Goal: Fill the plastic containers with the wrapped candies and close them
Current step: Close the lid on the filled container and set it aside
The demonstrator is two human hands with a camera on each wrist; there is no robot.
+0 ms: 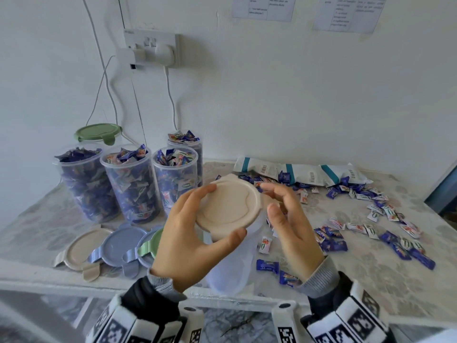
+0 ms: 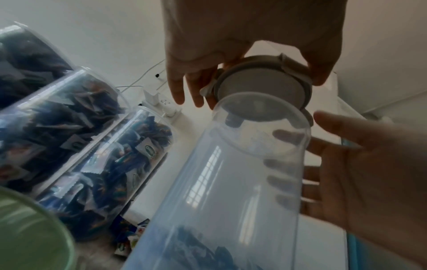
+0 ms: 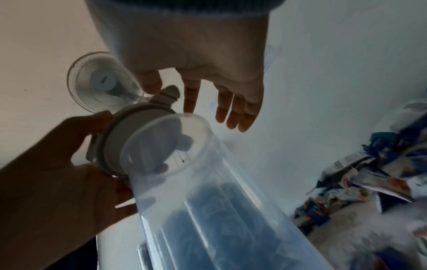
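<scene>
white wall | double socket with plugs | taped papers | patterned counter | fan

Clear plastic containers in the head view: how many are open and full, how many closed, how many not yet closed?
Open clear plastic containers full of wrapped candies: 4
Closed by round green plastic lid: 1
Unclosed clear container below round beige plastic lid: 1
Total: 6
</scene>
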